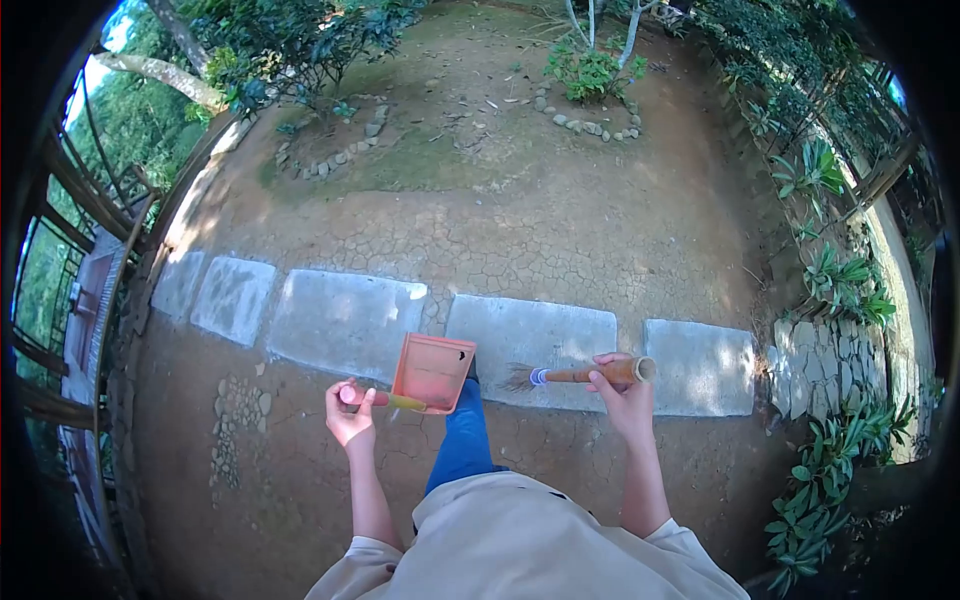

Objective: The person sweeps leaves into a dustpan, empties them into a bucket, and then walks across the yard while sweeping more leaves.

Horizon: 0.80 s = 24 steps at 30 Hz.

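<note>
My left hand [352, 415] is closed around the handle of a red dustpan [432, 372], whose pan points forward over the edge of the paving slabs. A dark spot shows near the pan's upper right corner, and the pan looks bare. In my right hand [624, 395] is a broom [580, 375] with a thick bamboo-like handle, held sideways with its end pointing right. Its bristles [518, 378], bound with a purple and white band, point left toward the dustpan and overlap a grey slab. A gap separates bristles and pan.
A row of grey concrete slabs [530, 330] crosses the dirt ground in front of me. Stone-ringed plants [590, 75] grow farther ahead. Wooden railing [75, 200] runs along the left; leafy plants [840, 285] and flat stone paving [805, 365] lie to the right. My blue-clad leg [463, 440] is below the dustpan.
</note>
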Available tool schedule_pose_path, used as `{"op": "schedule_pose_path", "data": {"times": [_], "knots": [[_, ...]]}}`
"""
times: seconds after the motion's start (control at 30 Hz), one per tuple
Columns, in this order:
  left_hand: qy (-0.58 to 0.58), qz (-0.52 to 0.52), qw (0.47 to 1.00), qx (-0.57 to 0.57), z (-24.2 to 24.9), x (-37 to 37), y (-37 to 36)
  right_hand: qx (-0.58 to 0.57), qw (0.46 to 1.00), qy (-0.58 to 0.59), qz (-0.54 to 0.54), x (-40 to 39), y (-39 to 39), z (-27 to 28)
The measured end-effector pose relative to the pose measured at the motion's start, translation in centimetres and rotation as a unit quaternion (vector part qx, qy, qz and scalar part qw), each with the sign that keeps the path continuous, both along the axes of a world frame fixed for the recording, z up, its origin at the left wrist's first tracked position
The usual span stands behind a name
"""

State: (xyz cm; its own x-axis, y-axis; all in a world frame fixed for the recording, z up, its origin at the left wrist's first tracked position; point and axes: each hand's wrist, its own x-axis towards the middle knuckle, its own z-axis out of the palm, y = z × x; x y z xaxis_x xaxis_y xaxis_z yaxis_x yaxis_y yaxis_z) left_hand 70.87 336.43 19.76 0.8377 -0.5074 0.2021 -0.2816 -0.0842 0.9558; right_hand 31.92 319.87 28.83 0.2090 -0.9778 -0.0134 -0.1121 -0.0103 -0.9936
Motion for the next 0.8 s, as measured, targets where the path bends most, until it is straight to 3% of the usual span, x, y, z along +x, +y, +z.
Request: {"op": "schedule_pose_path", "data": {"times": [0.2, 0.33, 0.43, 0.53, 0.67, 0.8], "knots": [[0.024, -0.018, 0.996, 0.080, 1.1, 7.7, -15.6, 0.030, 0.998, 0.062, -0.011, 8.0, -15.4, 1.8], [0.040, -0.012, 0.999, 0.027, 2.3, 11.9, -25.2, -0.010, 0.993, 0.109, -0.038, 13.4, -24.3, 3.8], [-0.012, -0.045, 0.997, 0.056, 2.9, 14.5, -31.7, -0.014, 0.995, 0.074, -0.070, 16.4, -28.9, 5.9], [-0.025, -0.066, 0.995, 0.067, 3.7, 16.4, -37.5, -0.027, 0.986, 0.140, -0.090, 17.6, -33.6, 5.3], [0.013, -0.082, 0.993, 0.083, 4.8, 18.0, -45.2, -0.022, 0.992, 0.090, -0.090, 19.8, -40.3, 3.9], [-0.028, -0.066, 0.993, 0.095, 4.0, 20.1, -52.2, -0.031, 0.995, 0.074, -0.064, 22.6, -48.5, 2.4]]}}
